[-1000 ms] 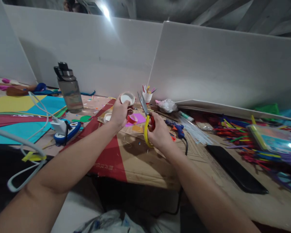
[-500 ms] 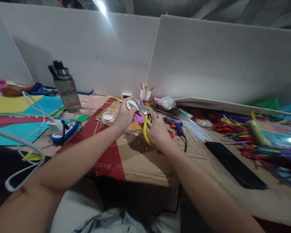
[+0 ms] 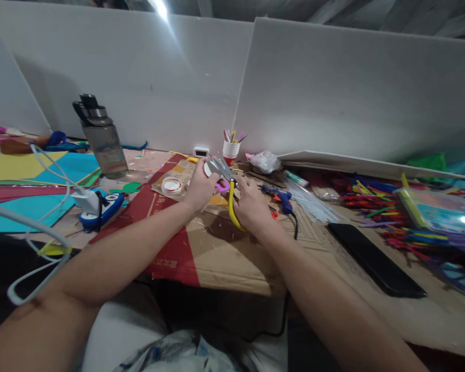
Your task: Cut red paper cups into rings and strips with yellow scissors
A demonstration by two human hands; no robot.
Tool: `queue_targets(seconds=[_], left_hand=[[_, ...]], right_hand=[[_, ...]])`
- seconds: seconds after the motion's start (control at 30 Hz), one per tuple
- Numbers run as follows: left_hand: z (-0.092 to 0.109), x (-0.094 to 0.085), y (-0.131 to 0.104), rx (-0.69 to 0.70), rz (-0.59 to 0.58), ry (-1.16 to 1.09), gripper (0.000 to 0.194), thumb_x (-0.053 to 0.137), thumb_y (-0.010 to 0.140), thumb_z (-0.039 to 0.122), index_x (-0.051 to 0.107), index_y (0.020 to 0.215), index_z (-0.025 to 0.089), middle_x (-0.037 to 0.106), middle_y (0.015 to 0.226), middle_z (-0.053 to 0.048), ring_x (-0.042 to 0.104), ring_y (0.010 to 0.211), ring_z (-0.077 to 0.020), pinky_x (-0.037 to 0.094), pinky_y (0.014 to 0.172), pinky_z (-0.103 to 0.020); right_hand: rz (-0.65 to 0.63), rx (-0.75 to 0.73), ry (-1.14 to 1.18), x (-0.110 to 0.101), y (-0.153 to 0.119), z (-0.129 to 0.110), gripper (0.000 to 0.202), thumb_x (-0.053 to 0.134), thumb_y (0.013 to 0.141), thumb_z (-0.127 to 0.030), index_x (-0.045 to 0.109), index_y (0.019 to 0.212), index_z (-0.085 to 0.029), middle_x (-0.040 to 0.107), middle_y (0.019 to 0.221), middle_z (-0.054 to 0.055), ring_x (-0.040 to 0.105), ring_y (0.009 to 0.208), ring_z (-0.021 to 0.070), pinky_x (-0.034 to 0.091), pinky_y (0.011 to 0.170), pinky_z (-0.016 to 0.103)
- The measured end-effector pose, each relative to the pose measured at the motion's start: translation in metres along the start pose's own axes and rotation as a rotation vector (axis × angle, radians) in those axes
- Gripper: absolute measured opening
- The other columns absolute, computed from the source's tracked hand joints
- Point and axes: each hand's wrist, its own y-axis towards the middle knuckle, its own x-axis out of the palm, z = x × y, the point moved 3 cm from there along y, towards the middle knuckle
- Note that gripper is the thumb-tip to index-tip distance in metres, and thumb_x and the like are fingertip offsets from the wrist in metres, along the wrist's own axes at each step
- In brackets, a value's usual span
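My left hand (image 3: 202, 190) pinched a white round piece (image 3: 207, 169), and my right hand (image 3: 252, 205) was wrapped around the yellow-handled scissors (image 3: 232, 200). The two hands were apart but near each other, above the cardboard (image 3: 236, 268) along the desk's front edge. The scissors' blades were spread at the white round piece; I could not tell if they touched it. A white ring (image 3: 165, 187) lay just left of my left hand. Toward the desk's back edge stood a paper cup (image 3: 231, 149) of pens and, farther left, a water bottle (image 3: 105, 147).
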Motion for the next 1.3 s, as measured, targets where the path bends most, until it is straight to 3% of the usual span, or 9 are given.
queue_targets(seconds=[0.27,0.43,0.77,1.03,1.3], left_hand=[[0.006,0.001,-0.001,-0.041,-0.006,-0.020,0.041,0.054,0.072,0.004,0.048,0.107,0.024,0.057,0.072,0.005,0.056,0.054,-0.0070,0.032,0.046,-0.017],[0.006,-0.001,0.001,-0.052,-0.040,-0.008,0.040,0.054,0.073,0.005,0.048,0.108,0.023,0.054,0.065,0.005,0.053,0.051,-0.0073,0.026,0.043,-0.017],[0.010,-0.009,0.011,-0.070,0.017,0.050,0.018,0.058,0.081,0.015,0.054,0.097,0.021,0.053,0.064,0.005,0.047,0.042,-0.0052,0.022,0.042,-0.019],[0.009,-0.005,0.008,-0.127,-0.104,0.033,0.018,0.060,0.078,0.015,0.050,0.092,0.021,0.052,0.061,0.006,0.047,0.040,-0.0050,0.018,0.040,-0.019],[0.011,-0.009,0.012,-0.130,-0.139,0.053,0.020,0.061,0.071,0.014,0.050,0.086,0.021,0.050,0.060,0.006,0.044,0.039,-0.0040,0.018,0.040,-0.018]], right_hand=[[0.009,0.002,-0.075,-0.003,0.000,0.000,0.045,0.050,0.095,-0.041,0.051,0.135,-0.020,0.057,0.121,0.017,0.062,0.100,0.0296,0.048,0.081,0.038],[-0.011,0.009,-0.122,-0.007,-0.001,-0.002,0.046,0.048,0.096,-0.042,0.052,0.135,-0.020,0.058,0.120,0.017,0.062,0.098,0.0301,0.047,0.079,0.037],[-0.018,0.002,-0.152,-0.007,-0.001,-0.001,0.045,0.045,0.097,-0.046,0.053,0.133,-0.021,0.060,0.115,0.016,0.061,0.093,0.0295,0.045,0.075,0.036],[0.044,-0.065,-0.084,-0.008,0.000,0.003,0.045,0.048,0.096,-0.046,0.053,0.132,-0.019,0.054,0.121,0.017,0.058,0.098,0.0276,0.046,0.077,0.035],[0.011,-0.017,-0.160,-0.010,-0.001,0.001,0.045,0.048,0.096,-0.039,0.052,0.136,-0.020,0.058,0.119,0.016,0.062,0.092,0.0279,0.045,0.071,0.034]])
